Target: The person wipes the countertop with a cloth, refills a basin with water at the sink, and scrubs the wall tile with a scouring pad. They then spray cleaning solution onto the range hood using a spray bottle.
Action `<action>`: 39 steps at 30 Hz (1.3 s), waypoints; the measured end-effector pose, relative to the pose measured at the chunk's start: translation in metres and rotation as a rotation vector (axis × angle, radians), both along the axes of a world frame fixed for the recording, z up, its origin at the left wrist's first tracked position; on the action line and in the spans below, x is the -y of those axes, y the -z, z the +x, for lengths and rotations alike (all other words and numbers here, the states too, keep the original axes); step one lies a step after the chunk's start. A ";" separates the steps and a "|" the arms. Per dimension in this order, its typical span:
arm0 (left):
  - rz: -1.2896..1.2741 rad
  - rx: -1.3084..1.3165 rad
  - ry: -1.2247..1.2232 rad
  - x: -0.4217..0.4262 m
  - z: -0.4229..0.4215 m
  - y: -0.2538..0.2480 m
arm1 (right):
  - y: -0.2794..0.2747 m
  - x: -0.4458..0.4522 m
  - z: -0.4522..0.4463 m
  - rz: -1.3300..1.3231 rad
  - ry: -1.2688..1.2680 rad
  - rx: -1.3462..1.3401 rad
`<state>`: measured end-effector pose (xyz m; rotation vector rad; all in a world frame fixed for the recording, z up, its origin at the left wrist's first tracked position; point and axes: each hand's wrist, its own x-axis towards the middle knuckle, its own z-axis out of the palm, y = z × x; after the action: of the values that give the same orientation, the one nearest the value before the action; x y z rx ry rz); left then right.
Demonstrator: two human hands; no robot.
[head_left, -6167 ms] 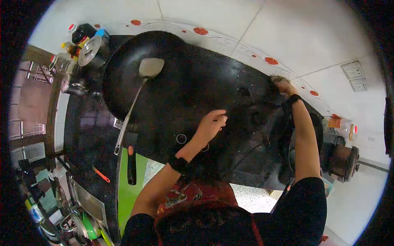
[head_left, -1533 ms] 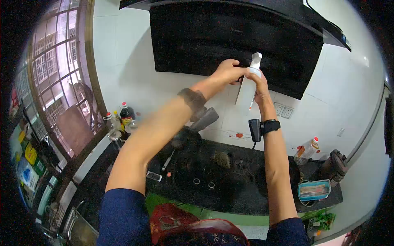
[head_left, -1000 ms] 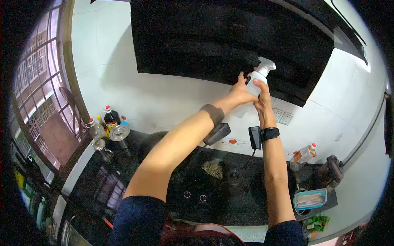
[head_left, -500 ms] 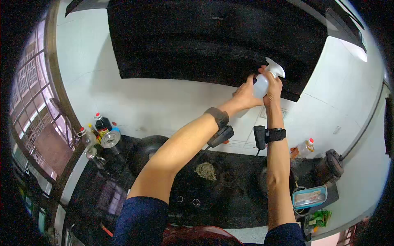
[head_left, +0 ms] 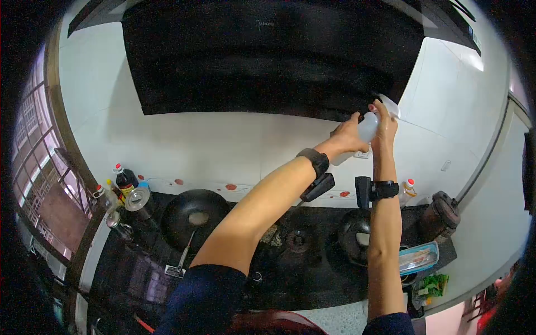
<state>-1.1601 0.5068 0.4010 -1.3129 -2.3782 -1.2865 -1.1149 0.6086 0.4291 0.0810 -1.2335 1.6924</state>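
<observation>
A white spray bottle [head_left: 368, 127] is held up in front of the lower right edge of the black range hood [head_left: 262, 72]. My left hand [head_left: 347, 137] grips the bottle's body from the left. Around its neck, just under the spray head, my right hand [head_left: 384, 125] is closed, with fingers near the trigger. Both wrists wear black bands with small black devices. Below, on the dark stove top [head_left: 312, 279], lies a wad of scouring mesh [head_left: 272, 235], partly hidden by my left arm.
A wok [head_left: 192, 215] with a spatula stands at the left, beside sauce bottles [head_left: 125, 177] and a metal canister [head_left: 139, 202]. At the right are a second pan [head_left: 353, 237], a blue tray [head_left: 419, 258], a brown pot [head_left: 440, 216] and green vegetables [head_left: 434, 286].
The view has swung left, so hood and stove sit differently. Since the oldest frame, both hands have risen from the stove and taken hold of the spray bottle. The scouring mesh has left my right hand.
</observation>
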 end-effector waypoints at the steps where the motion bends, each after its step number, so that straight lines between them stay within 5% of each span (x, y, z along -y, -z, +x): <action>1: -0.017 -0.055 -0.022 -0.005 0.001 0.001 | 0.002 -0.007 -0.001 -0.005 0.007 -0.038; 10: 0.016 0.027 -0.030 0.002 0.007 0.015 | 0.012 -0.001 0.004 -0.049 -0.023 0.055; 14: 0.281 0.136 -0.205 0.028 0.011 0.046 | 0.010 0.039 -0.008 0.334 -0.104 0.289; 16: 0.374 0.190 -0.386 0.063 0.028 0.042 | 0.007 0.071 -0.029 0.410 -0.403 0.292; 22: 0.645 0.214 -0.703 0.180 -0.010 0.040 | -0.013 0.221 -0.072 0.568 -0.752 0.226; 30: 0.602 0.153 -0.860 0.371 -0.026 0.037 | -0.006 0.406 -0.144 0.734 -0.848 0.278; 35: 0.504 0.189 -0.960 0.411 -0.048 0.037 | 0.003 0.446 -0.159 0.619 -0.748 0.281; 39: 0.175 0.083 -0.853 0.413 -0.082 0.035 | 0.013 0.423 -0.162 0.224 -0.597 0.161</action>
<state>-1.2422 0.0938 0.3661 -0.1244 -2.3542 -1.2116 -1.2765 0.1852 0.4165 0.4990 -1.6267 2.0847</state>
